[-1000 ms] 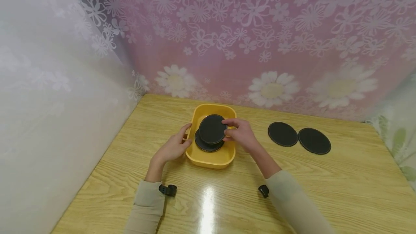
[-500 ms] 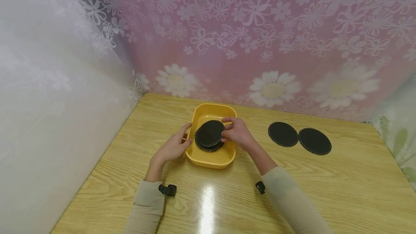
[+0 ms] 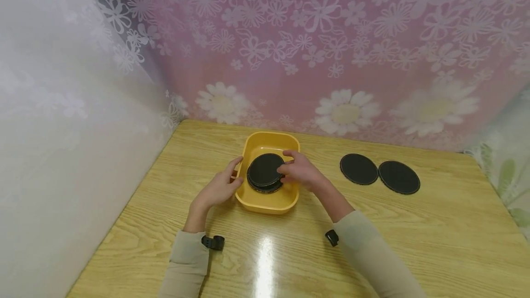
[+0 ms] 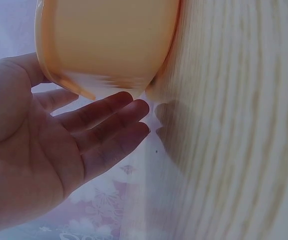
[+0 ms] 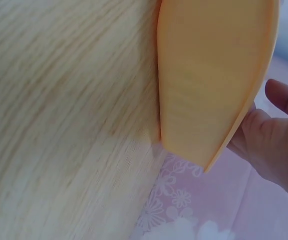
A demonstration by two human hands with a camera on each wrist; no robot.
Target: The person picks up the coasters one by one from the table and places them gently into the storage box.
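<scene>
stacked black discs (image 3: 263, 169), where are they?

inside yellow tub (image 3: 265, 203), around its middle, top one slightly off-centre on what's under it

left hand (image 3: 219, 186)?

at the tub's left side, fingers straight and spread, fingertips by the wall, no grip round it

right hand (image 3: 301, 170)?

reaching in over the right rim, fingers apart, thumb at the top disc's right edge; can't tell if it touches

any more discs?

two, left disc (image 3: 359, 169) and right disc (image 3: 399, 177), flat on wood-grain table (image 3: 306, 252) right of the tub, edges meeting or nearly
</scene>
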